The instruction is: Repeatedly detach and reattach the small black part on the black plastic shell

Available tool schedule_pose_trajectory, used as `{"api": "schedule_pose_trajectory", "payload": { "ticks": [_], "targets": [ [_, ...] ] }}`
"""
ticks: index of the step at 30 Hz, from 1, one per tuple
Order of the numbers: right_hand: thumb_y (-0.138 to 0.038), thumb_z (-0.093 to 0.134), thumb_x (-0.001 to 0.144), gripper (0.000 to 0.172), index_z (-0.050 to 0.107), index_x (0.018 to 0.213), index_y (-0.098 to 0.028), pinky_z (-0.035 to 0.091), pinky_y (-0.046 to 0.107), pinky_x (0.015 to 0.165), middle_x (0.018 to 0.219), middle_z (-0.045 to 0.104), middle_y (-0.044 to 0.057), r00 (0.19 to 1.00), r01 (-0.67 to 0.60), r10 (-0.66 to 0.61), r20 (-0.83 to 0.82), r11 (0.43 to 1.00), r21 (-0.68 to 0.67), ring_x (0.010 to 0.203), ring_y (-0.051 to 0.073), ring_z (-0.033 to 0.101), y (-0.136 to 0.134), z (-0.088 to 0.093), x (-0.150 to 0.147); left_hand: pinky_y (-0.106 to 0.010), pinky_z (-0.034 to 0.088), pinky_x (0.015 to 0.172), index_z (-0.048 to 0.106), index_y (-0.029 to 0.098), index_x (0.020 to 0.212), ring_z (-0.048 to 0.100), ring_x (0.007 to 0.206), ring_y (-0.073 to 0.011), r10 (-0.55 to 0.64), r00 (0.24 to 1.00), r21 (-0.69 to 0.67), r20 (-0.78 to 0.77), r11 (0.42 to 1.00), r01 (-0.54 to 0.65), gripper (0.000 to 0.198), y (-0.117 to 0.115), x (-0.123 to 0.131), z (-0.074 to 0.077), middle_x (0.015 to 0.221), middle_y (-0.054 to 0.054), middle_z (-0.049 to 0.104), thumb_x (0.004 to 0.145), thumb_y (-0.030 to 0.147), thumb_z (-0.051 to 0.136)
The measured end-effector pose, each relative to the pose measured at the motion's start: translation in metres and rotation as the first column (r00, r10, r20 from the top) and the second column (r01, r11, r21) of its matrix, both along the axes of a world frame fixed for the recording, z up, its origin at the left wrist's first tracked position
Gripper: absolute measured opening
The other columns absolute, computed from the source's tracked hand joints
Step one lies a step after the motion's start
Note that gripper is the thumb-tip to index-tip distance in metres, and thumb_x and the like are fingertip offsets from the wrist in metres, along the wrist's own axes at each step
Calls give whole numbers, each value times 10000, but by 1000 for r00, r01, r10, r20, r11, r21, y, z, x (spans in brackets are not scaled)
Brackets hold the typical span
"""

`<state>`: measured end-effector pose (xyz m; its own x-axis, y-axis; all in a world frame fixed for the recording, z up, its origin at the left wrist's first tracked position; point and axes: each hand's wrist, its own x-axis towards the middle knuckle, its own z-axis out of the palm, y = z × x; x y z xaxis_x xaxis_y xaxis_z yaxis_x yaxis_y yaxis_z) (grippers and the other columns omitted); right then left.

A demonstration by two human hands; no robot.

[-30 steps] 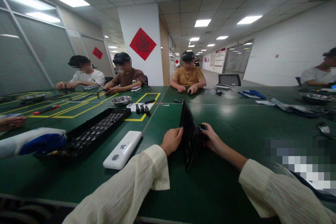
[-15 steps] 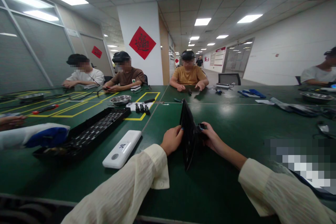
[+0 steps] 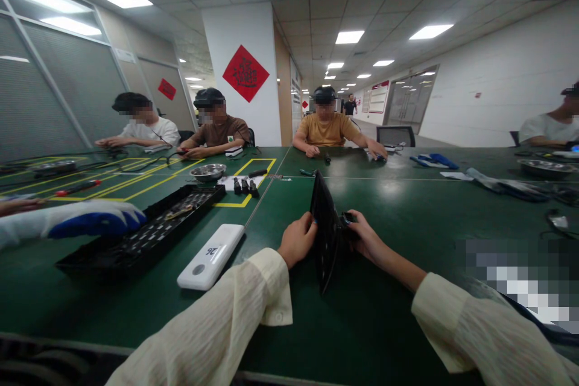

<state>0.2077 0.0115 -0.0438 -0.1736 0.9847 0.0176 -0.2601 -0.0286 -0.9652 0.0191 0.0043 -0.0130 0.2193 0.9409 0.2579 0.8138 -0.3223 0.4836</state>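
Observation:
A thin black panel (image 3: 324,235) stands nearly edge-on to me above the green table (image 3: 380,325). My left hand (image 3: 298,239) is closed on its left face, thumb near the upper part. On the other side, my right hand (image 3: 363,233) pinches a small black part (image 3: 347,220) that sticks out from the panel's right face. Whether that part is fixed to the panel, I cannot tell. The fingertips of both hands are partly hidden. To the left of my left forearm lies a white power-bank-like box (image 3: 211,257) marked 26.
A co-worker's blue-and-white gloved hand (image 3: 97,219) is over a long black tray (image 3: 181,214) at left. Beyond are a metal bowl (image 3: 208,172), several black cylindrical parts (image 3: 245,186) and pliers (image 3: 307,172). A screwdriver (image 3: 79,188) lies at far left. Several people sit around.
My hands and the panel stay almost still. The gloved hand at left has moved right over the tray, where a yellowish piece now shows. The person opposite has stretched an arm toward a small item.

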Motion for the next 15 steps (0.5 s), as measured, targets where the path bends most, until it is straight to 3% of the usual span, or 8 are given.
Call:
{"api": "schedule_pose_trajectory", "payload": {
  "ticks": [5, 15],
  "targets": [
    [-396, 611, 650, 488, 343, 1039, -274, 332, 198, 371, 728, 523, -43, 1000, -3, 3, 13, 1000, 14, 506, 109, 495, -2, 1, 0, -246, 359, 648, 519, 189, 892, 593, 766, -178, -17, 1000, 19, -23, 1000, 18, 234, -1, -1, 1, 833, -46, 638, 915, 298, 313],
    [-406, 599, 669, 491, 328, 1058, -277, 331, 206, 375, 737, 534, -42, 1000, -10, 10, 20, 1000, 19, 487, 106, 485, 1, -2, 2, -245, 344, 622, 616, 180, 795, 604, 747, -180, -69, 992, 12, -105, 997, 70, 466, 2, -4, 1, 787, -56, 657, 936, 371, 216]
  ]
}}
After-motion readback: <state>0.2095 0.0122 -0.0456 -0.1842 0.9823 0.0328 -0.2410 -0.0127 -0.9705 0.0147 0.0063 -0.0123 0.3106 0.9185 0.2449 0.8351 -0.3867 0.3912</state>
